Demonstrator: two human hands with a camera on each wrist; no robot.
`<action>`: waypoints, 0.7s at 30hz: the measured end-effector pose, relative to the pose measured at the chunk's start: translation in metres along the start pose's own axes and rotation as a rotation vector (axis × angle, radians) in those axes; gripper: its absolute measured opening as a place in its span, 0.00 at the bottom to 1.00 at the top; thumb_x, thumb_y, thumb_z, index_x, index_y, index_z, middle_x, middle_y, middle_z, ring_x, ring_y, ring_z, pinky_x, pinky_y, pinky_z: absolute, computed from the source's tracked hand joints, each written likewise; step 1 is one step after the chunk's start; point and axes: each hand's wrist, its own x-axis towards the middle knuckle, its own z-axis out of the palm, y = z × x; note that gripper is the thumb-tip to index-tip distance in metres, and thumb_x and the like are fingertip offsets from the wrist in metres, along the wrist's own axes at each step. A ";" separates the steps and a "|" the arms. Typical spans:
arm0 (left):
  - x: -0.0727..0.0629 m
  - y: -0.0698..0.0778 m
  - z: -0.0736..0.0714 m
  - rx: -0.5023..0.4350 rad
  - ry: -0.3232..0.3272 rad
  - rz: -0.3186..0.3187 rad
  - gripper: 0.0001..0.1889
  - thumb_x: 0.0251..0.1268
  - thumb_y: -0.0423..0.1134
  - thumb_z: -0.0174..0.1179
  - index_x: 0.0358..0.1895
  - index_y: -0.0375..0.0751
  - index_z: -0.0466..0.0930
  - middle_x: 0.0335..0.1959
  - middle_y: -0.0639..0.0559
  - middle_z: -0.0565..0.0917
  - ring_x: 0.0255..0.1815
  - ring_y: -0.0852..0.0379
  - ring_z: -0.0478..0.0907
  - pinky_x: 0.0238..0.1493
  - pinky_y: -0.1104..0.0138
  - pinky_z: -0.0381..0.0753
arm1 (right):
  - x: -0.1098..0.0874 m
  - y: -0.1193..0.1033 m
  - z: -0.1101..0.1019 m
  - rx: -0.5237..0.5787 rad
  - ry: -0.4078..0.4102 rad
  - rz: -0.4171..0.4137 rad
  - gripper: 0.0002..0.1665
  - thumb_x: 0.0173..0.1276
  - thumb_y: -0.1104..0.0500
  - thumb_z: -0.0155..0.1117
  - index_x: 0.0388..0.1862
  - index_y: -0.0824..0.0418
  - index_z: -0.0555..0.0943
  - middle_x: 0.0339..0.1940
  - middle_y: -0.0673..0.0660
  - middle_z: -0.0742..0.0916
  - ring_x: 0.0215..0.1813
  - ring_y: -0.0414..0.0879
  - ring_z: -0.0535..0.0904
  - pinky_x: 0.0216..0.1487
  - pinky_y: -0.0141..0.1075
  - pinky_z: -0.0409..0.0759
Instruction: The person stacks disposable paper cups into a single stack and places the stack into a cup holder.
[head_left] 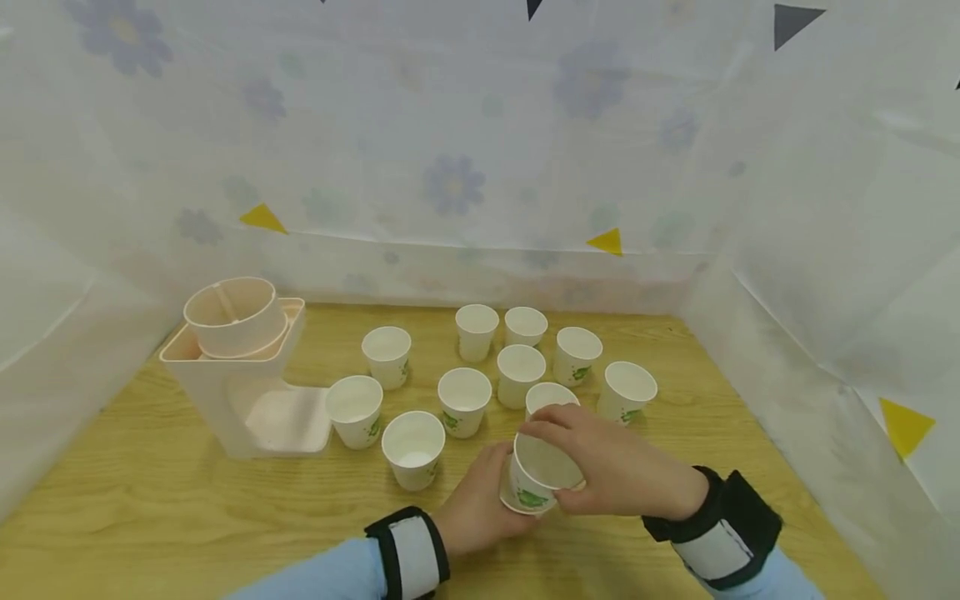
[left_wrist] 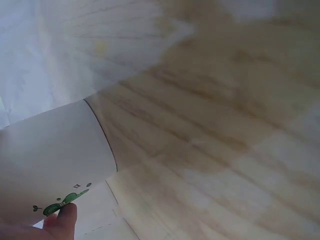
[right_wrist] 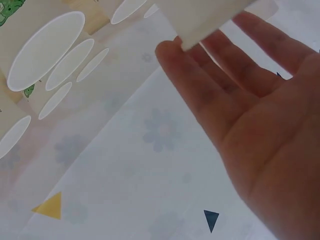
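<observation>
Near the front of the table, both hands are on a white paper cup [head_left: 532, 492] with a green print. My left hand [head_left: 483, 504] grips it from the left, low down, where a second rim shows under the printed side. From the right, my right hand [head_left: 622, 462] holds the cup across its top, fingers at the far rim and thumb at the near one. The cup wall [left_wrist: 45, 160] fills the left of the left wrist view, a fingertip below its print. Fingers touch the cup's edge [right_wrist: 205, 20] in the right wrist view. Just behind stands another paper cup [head_left: 551, 396], partly hidden.
Several more upright paper cups, among them one at the front [head_left: 412, 446] and one at the right [head_left: 627, 390], stand on the wooden table [head_left: 187, 517]. A cream-coloured stand with a round top piece [head_left: 240, 333] is at left. White patterned sheeting [head_left: 450, 125] encloses the table.
</observation>
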 end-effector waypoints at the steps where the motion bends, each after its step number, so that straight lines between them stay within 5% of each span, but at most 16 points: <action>1: 0.000 0.000 0.000 0.004 -0.004 0.001 0.41 0.42 0.42 0.72 0.63 0.42 0.62 0.53 0.52 0.68 0.54 0.55 0.67 0.57 0.59 0.69 | 0.000 0.000 0.000 -0.003 -0.002 -0.008 0.39 0.47 0.56 0.71 0.61 0.55 0.71 0.56 0.53 0.76 0.52 0.46 0.74 0.49 0.41 0.78; 6: -0.001 0.001 0.002 0.003 -0.012 -0.014 0.45 0.40 0.45 0.74 0.65 0.43 0.61 0.53 0.51 0.65 0.53 0.55 0.65 0.55 0.61 0.70 | 0.001 -0.002 -0.001 0.000 -0.030 -0.024 0.39 0.47 0.58 0.70 0.62 0.54 0.71 0.57 0.52 0.75 0.53 0.46 0.74 0.49 0.40 0.78; 16: 0.005 -0.001 0.000 -0.090 -0.024 0.083 0.46 0.40 0.39 0.73 0.66 0.47 0.57 0.57 0.53 0.72 0.56 0.57 0.70 0.58 0.61 0.70 | 0.001 0.002 0.004 0.033 -0.043 -0.087 0.42 0.44 0.64 0.68 0.63 0.52 0.70 0.60 0.52 0.74 0.56 0.45 0.73 0.51 0.38 0.77; 21: 0.005 -0.002 0.005 -0.123 -0.013 0.027 0.46 0.38 0.42 0.75 0.64 0.46 0.57 0.59 0.51 0.69 0.58 0.54 0.69 0.58 0.60 0.69 | 0.002 0.004 0.010 0.055 -0.079 -0.107 0.43 0.44 0.66 0.67 0.64 0.53 0.69 0.62 0.53 0.73 0.57 0.45 0.73 0.53 0.37 0.76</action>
